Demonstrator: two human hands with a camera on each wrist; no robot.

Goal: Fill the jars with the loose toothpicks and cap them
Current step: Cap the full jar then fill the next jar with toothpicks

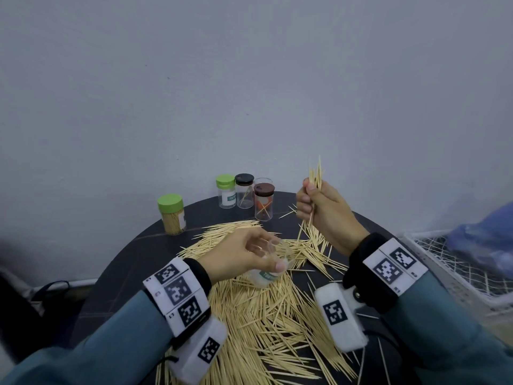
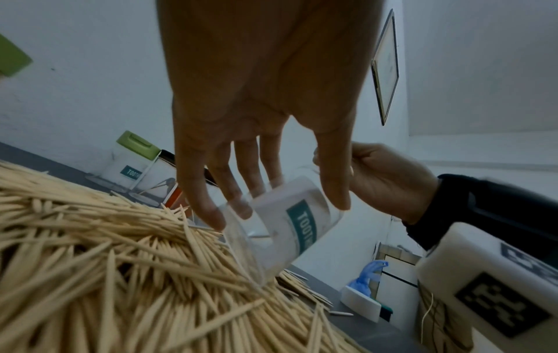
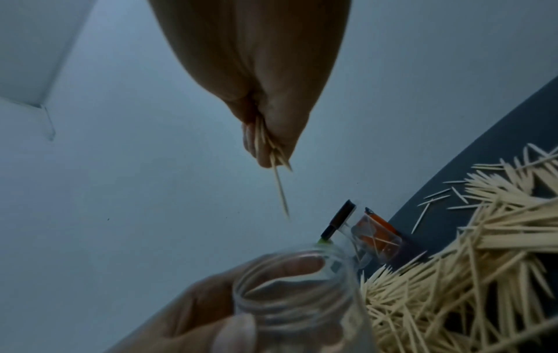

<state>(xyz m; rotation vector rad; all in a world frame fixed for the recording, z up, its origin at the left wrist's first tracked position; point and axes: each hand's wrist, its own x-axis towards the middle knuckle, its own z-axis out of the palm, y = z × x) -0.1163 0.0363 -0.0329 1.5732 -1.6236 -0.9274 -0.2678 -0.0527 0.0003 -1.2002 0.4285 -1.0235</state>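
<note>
My left hand (image 1: 261,252) grips a clear uncapped jar (image 2: 290,222) with a teal label, tilted over the heap of loose toothpicks (image 1: 266,315) on the round dark table (image 1: 116,273). The jar's open mouth (image 3: 290,279) faces up toward my right hand and looks empty. My right hand (image 1: 313,201) is raised behind and right of the jar, fist closed round a bundle of toothpicks (image 1: 316,176) whose tips stick out above and below; one hangs lower (image 3: 281,191).
At the table's back stand a green-capped jar full of toothpicks (image 1: 172,215), a green-capped clear jar (image 1: 226,191), two dark-capped jars (image 1: 244,190) (image 1: 263,201) holding a few sticks, and an uncapped one behind. A white wire basket (image 1: 458,262) sits to the right.
</note>
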